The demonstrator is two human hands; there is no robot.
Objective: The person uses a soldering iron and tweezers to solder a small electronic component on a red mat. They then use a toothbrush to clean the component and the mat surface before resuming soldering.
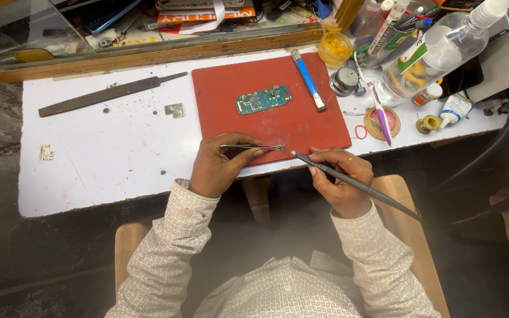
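Note:
My left hand point(219, 165) grips metal tweezers point(248, 146) that pinch a tiny part point(278, 148) over the near edge of a red mat point(266, 126). My right hand point(340, 179) holds a dark soldering iron point(360, 187) like a pen, its tip touching the tiny part. The iron's handle runs back to the right past my wrist. A small green circuit board point(263, 99) lies flat on the mat, farther from me than both hands. A blue-handled brush point(308, 79) rests at the mat's upper right edge.
A white worktop point(107, 159) carries a long dark file point(110, 94) at the left and small metal bits. At the right stand a clear spray bottle point(437, 50), a yellow pot point(334, 47), a round tin point(344, 79), a toothbrush point(378, 109) and solder spools. A black hose point(502, 135) hangs at the right.

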